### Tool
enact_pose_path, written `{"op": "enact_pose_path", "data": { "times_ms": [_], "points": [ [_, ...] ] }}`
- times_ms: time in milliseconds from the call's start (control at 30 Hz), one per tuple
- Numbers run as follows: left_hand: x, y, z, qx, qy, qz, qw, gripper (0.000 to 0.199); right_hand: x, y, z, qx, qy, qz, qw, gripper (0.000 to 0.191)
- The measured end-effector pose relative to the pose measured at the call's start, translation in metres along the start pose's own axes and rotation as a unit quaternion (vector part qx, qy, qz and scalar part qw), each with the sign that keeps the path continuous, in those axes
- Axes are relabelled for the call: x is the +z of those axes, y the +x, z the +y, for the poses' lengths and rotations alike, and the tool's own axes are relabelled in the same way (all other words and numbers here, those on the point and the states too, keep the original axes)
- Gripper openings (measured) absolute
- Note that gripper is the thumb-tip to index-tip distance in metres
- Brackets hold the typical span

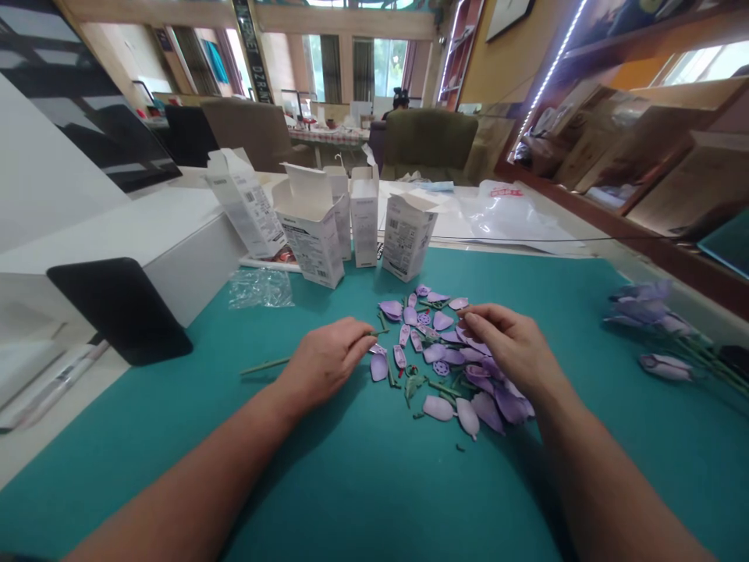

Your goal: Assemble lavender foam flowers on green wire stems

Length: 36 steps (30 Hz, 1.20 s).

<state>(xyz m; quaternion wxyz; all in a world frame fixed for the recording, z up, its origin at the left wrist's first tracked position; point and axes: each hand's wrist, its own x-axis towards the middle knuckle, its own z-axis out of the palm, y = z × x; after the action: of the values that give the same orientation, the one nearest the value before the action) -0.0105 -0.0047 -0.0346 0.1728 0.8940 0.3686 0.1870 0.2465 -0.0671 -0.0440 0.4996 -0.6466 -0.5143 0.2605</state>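
Observation:
My left hand [328,359] is closed round a thin green plastic stem [263,366]; its long end sticks out to the left and its tip shows past the fingers on the right. My right hand [509,343] hovers at the right side of a heap of purple plastic petals [434,353], thumb and forefinger pinched together. What lies between those fingertips is too small to make out. Pale purple petals [438,407] lie at the near side of the heap. Among the pieces are a green leaf part [413,384] and short green stem pieces [445,388].
Opened white boxes [313,242] stand along the back of the green mat [363,484]. Clear plastic wrap [260,287] lies in front of them. On the right are purple flowers with stems [644,304]. A black tablet-like panel [120,312] leans at left. A white bag [497,215] lies behind.

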Motion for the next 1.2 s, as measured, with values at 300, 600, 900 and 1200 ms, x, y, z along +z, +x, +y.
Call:
{"op": "enact_pose_path", "data": {
  "times_ms": [300, 600, 900, 1200],
  "points": [
    [0.002, 0.002, -0.002, -0.011, 0.022, -0.025, 0.999, 0.028, -0.002, -0.009, -0.007, -0.018, -0.318, -0.202, 0.926, 0.016],
    [0.004, 0.002, -0.003, -0.01, 0.022, -0.041, 0.999, 0.028, 0.005, -0.013, -0.016, -0.06, -0.382, -0.211, 0.898, 0.019],
    [0.003, 0.003, -0.004, -0.012, 0.019, -0.035, 0.999, 0.029, -0.011, -0.011, -0.013, -0.039, -0.369, -0.17, 0.913, 0.016],
    [0.003, 0.004, -0.005, -0.013, 0.021, -0.041, 0.999, 0.029, -0.038, -0.005, 0.004, 0.022, -0.403, -0.115, 0.908, 0.023]
  ]
}}
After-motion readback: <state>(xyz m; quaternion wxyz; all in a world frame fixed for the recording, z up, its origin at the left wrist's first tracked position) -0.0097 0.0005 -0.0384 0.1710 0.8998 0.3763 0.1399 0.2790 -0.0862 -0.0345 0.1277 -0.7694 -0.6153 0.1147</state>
